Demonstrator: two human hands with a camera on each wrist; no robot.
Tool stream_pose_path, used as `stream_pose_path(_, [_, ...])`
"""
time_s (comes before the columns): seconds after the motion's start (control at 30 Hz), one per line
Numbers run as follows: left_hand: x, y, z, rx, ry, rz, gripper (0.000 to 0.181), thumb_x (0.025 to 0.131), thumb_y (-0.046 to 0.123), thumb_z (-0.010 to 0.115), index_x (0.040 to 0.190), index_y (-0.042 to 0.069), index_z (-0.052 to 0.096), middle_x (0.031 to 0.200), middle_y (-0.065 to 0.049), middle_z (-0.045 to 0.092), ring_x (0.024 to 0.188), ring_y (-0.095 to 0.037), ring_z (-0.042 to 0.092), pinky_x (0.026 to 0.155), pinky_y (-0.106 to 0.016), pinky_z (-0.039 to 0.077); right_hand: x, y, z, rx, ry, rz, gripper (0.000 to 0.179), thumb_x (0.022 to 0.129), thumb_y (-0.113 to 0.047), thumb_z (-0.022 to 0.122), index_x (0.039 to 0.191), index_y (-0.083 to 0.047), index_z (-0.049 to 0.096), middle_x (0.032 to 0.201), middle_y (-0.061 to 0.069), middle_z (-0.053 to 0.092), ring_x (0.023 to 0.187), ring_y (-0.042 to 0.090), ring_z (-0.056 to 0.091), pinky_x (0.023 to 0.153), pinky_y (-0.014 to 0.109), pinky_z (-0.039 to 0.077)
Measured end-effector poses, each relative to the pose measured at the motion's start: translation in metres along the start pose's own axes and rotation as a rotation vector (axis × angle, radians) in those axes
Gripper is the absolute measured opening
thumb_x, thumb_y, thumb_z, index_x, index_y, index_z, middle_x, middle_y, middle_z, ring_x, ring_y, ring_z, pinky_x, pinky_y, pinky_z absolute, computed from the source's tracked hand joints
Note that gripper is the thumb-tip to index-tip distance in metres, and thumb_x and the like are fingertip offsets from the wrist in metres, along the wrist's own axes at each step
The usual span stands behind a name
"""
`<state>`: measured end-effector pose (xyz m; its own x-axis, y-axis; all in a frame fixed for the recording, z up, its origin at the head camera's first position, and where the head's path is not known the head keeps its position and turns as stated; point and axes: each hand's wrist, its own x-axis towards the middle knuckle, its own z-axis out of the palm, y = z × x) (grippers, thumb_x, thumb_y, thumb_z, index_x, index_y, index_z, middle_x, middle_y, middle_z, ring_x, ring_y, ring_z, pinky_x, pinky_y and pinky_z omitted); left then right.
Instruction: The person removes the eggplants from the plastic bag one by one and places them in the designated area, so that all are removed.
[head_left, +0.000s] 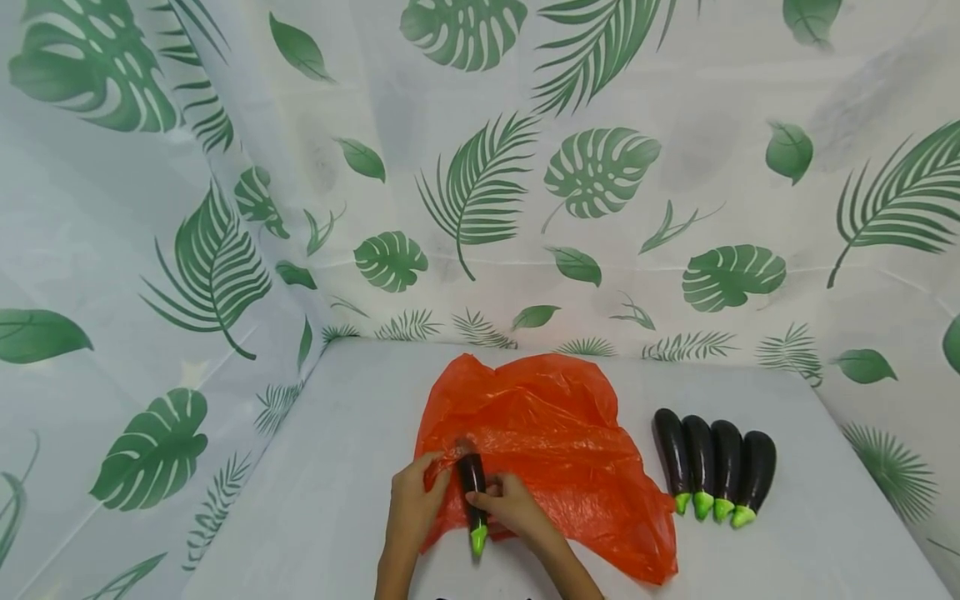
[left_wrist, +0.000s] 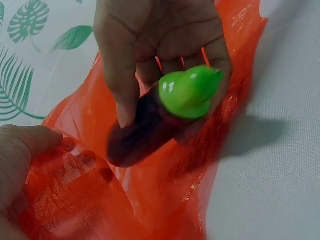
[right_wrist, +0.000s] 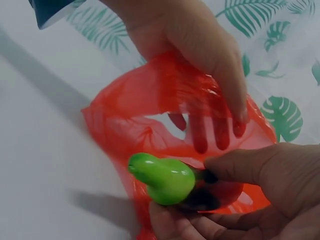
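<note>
A dark purple eggplant [head_left: 472,477] with a bright green cap is held over a red plastic bag [head_left: 540,417]. My right hand [head_left: 516,507] grips it between thumb and fingers, cap toward me. In the right wrist view, the green cap [right_wrist: 167,180] sticks out past the fingertips and the eggplant's far end is hidden. My left hand [head_left: 415,497] holds the bag's near-left edge. Its fingers show through the thin red film in the right wrist view, where the left hand [right_wrist: 200,45] is above the eggplant. The bag lies spread and crumpled.
Several more eggplants [head_left: 726,467] lie side by side to the right of the bag, green caps toward me. The white table [head_left: 300,500] meets leaf-patterned curtains [head_left: 480,167] at the back and sides.
</note>
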<state>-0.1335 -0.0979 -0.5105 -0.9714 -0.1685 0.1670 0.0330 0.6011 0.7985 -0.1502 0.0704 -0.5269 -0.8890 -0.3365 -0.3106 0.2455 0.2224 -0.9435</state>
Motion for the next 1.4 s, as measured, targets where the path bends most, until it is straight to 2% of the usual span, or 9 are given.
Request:
stream_pose_path(0.13, [0.0,0.002,0.0,-0.004,0.001,0.008,0.018,0.09,0.013,0.067,0.107,0.012,0.071,0.098,-0.001,0.073,0.088,-0.011,0.063,0.081,-0.034,0.055,-0.006,0.001,-0.007,0.024,-0.06,0.017,0.061,0.089,-0.016,0.069,0.133,0.016,0.042,0.093,0.013,0.061,0.072,0.015,0.064,0.06,0.033,0.058])
stream_pose_path(0.33, [-0.001,0.003,0.0,-0.005,0.005,0.006,0.018,0.089,0.013,0.068,0.106,0.012,0.072,0.097,-0.002,0.073,0.088,-0.014,0.064,0.083,-0.038,0.055,-0.016,0.005,-0.016,-0.019,-0.135,0.006,0.051,0.086,-0.011,0.069,0.127,0.011,0.048,0.091,0.011,0.066,0.073,0.014,0.063,0.061,0.032,0.056])
stream_pose_path(0.6, [-0.001,0.001,-0.001,0.002,0.004,-0.015,0.02,0.088,0.013,0.068,0.108,0.009,0.072,0.102,-0.005,0.073,0.093,-0.018,0.066,0.089,-0.041,0.055,-0.034,0.007,-0.027,-0.045,-0.234,0.048,0.046,0.083,-0.009,0.07,0.124,0.004,0.052,0.093,0.011,0.06,0.079,0.019,0.057,0.06,0.034,0.057])
stream_pose_path(0.8, [0.0,0.002,0.0,0.006,-0.006,-0.032,0.019,0.089,0.013,0.067,0.107,0.009,0.072,0.101,-0.005,0.073,0.09,-0.017,0.064,0.087,-0.04,0.056,-0.05,0.002,-0.048,-0.054,-0.393,0.035,0.039,0.086,-0.01,0.068,0.121,0.0,0.055,0.095,0.008,0.061,0.082,0.02,0.057,0.062,0.031,0.058])
stream_pose_path(0.93, [0.001,0.001,0.001,0.007,-0.008,-0.03,0.019,0.089,0.012,0.066,0.108,0.009,0.071,0.1,-0.004,0.073,0.086,-0.014,0.062,0.082,-0.036,0.057,-0.06,-0.005,-0.065,-0.052,-0.422,0.043,0.038,0.088,-0.014,0.067,0.123,-0.002,0.054,0.097,0.008,0.059,0.086,0.021,0.056,0.067,0.032,0.059])
stream_pose_path(1.07, [-0.001,0.001,0.001,0.009,-0.008,-0.014,0.02,0.089,0.012,0.067,0.109,0.009,0.071,0.101,-0.004,0.073,0.086,-0.013,0.062,0.079,-0.033,0.056,-0.071,-0.016,-0.085,0.016,-0.405,0.019,0.043,0.092,-0.017,0.065,0.129,0.0,0.05,0.104,0.009,0.061,0.092,0.022,0.058,0.074,0.034,0.059])
stream_pose_path(1.2, [-0.004,0.0,0.001,0.008,-0.011,-0.001,0.021,0.089,0.011,0.067,0.11,0.009,0.071,0.104,-0.006,0.073,0.087,-0.013,0.063,0.076,-0.03,0.055,-0.083,-0.025,-0.109,0.11,-0.354,-0.05,0.05,0.096,-0.017,0.059,0.138,0.005,0.042,0.114,0.012,0.062,0.099,0.025,0.06,0.08,0.035,0.058])
stream_pose_path(1.3, [-0.004,-0.001,0.001,0.008,-0.005,0.006,0.02,0.089,0.011,0.067,0.109,0.009,0.071,0.103,-0.005,0.073,0.085,-0.011,0.062,0.074,-0.027,0.054,-0.09,-0.029,-0.127,0.126,-0.238,-0.091,0.051,0.099,-0.017,0.055,0.141,0.004,0.036,0.121,0.016,0.06,0.102,0.027,0.061,0.083,0.036,0.057])
stream_pose_path(1.4, [-0.002,-0.001,0.001,0.011,0.004,0.014,0.019,0.09,0.011,0.066,0.108,0.009,0.071,0.1,-0.004,0.073,0.084,-0.011,0.062,0.074,-0.027,0.054,-0.095,-0.029,-0.146,0.104,-0.057,-0.086,0.054,0.099,-0.02,0.055,0.145,0.0,0.033,0.129,0.021,0.055,0.107,0.027,0.06,0.088,0.037,0.057])
